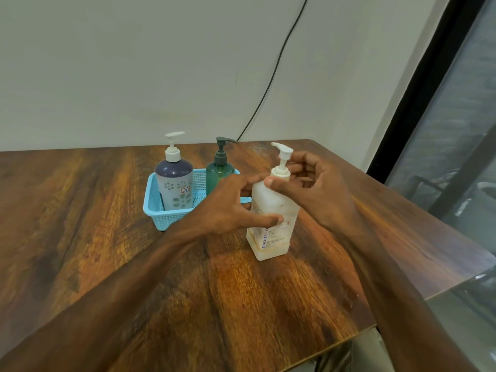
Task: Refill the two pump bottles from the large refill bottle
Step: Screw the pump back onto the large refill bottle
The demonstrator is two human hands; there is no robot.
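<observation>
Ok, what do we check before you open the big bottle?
1. Refill bottle upright on table: ok.
2. Left hand, grip on its body: ok.
3. Right hand, grip on its pump: ok.
4. Pump off for pouring: not ok, it's on.
5. Purple bottle and green bottle upright in basket: ok.
6. Their tops off: not ok.

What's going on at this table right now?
A person's left hand holds the large refill bottle, which stands on the wooden table, while the right hand grips its pump collar. The purple-and-white pump bottle and green pump bottle stand in the blue basket, pumps on, untouched.
</observation>
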